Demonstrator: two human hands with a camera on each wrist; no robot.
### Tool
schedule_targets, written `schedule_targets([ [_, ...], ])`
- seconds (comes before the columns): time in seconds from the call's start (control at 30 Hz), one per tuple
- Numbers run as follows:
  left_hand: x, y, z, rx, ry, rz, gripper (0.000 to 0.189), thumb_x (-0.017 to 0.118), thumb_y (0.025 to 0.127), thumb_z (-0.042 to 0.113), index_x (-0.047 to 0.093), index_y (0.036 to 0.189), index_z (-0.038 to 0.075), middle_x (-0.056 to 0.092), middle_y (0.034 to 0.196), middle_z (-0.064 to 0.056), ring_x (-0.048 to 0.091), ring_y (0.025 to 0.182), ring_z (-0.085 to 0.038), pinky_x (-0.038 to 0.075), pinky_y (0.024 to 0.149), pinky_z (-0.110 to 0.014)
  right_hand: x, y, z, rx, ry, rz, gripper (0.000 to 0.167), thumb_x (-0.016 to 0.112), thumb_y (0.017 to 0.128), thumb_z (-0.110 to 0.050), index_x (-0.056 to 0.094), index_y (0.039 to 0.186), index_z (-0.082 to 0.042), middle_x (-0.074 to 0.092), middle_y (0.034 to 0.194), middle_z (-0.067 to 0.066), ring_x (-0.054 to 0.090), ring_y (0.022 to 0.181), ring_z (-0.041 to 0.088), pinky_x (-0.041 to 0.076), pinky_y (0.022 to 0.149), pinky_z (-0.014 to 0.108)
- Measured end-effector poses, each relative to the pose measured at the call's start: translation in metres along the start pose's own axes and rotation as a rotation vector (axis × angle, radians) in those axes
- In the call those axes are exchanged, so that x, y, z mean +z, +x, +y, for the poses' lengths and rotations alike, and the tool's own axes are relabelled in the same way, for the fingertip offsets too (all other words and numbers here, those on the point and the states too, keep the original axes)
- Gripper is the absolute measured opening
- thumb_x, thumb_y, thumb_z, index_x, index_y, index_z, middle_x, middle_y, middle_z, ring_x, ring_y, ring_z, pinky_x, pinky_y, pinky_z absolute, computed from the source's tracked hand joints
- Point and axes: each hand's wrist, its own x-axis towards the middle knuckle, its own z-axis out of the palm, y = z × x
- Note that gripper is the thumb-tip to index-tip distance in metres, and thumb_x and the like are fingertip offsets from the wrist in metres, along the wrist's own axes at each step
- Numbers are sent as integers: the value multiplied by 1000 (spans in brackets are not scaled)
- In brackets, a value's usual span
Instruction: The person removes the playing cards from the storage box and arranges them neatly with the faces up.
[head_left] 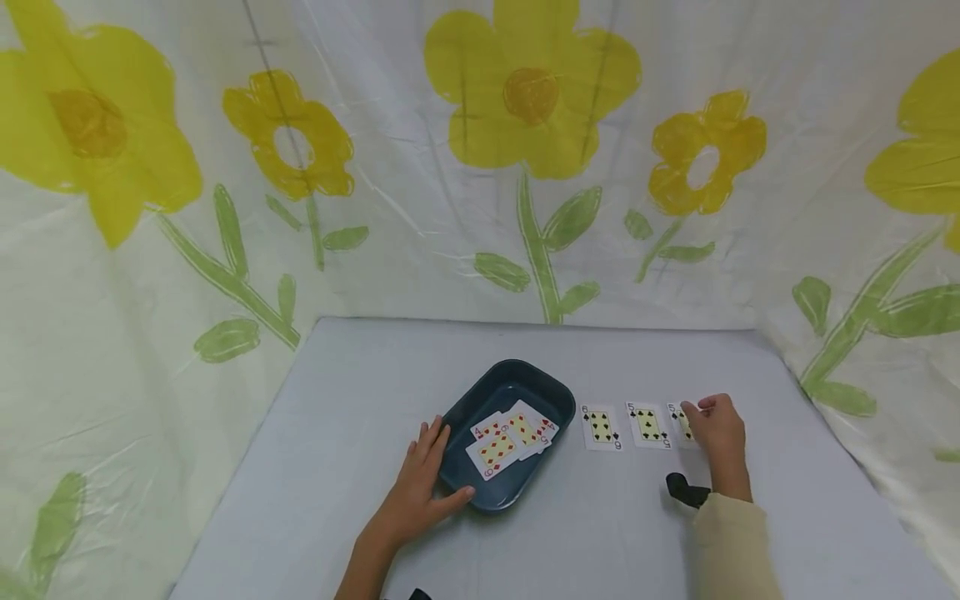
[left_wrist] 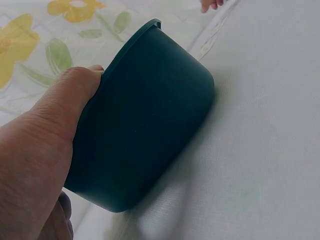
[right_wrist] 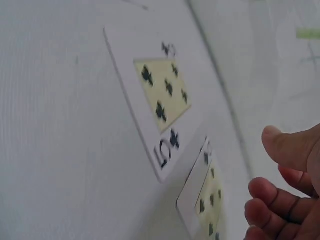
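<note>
While we look down from the head view, we find a dark teal tray [head_left: 504, 493] standing at a slant on the pale table [head_left: 300, 500]. Inside it a loose pile of playing cards lies face up, with a six of diamonds [head_left: 498, 452] on top and other red-suited cards partly covered, fours showing at their corners; the tray's floor shows around the pile. Our left hand [head_left: 422, 490] spans the tray's near left corner. To the right of the tray, three cards lie in a row: a black six [head_left: 602, 427], a five of clubs [head_left: 648, 426] and another black five [head_left: 677, 423], partly covered by our right hand [head_left: 720, 429].

From the left wrist, we see the tray's smooth outer wall; its contents are hidden from this side. Our left grip is clamped on the tray, thumb over the rim and fingers lower down.

From the right wrist, we see the five of clubs flat on the table and the other five beside it, its spades partly blurred. Our right grip is apart, thumb and loosely bent fingers just beside that card.
</note>
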Motion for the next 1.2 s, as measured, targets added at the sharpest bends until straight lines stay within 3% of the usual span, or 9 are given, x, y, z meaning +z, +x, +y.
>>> schedule_targets([
  [0.33, -2, 0, 0, -13, 17, -4, 99, 70, 87, 56, 21, 161, 12, 8, 168, -1, 0, 153, -26, 10, 119, -54, 13, -12, -63, -176, 68, 15, 37, 56, 103, -26, 48, 119, 6, 53, 114, 26, 51, 102, 41, 46, 85, 54],
  [0.5, -3, 1, -1, -16, 14, -4, 100, 70, 87, 57, 21, 161, 12, 6, 168, 0, -1, 153, -27, 9, 119, -54, 26, -18, -92, -263, 88, -15, 35, 58, 102, -28, 51, 116, 3, 55, 112, 23, 53, 100, 38, 47, 81, 49],
  [1.2, -1, 1, -1, 7, 0, -8, 99, 70, 86, 57, 23, 161, 12, 8, 168, -1, -1, 153, -26, 9, 119, -54, 118, -54, -186, -542, 162, -63, 21, 66, 97, -24, 60, 90, -5, 61, 86, 9, 56, 78, 27, 47, 70, 42],
])
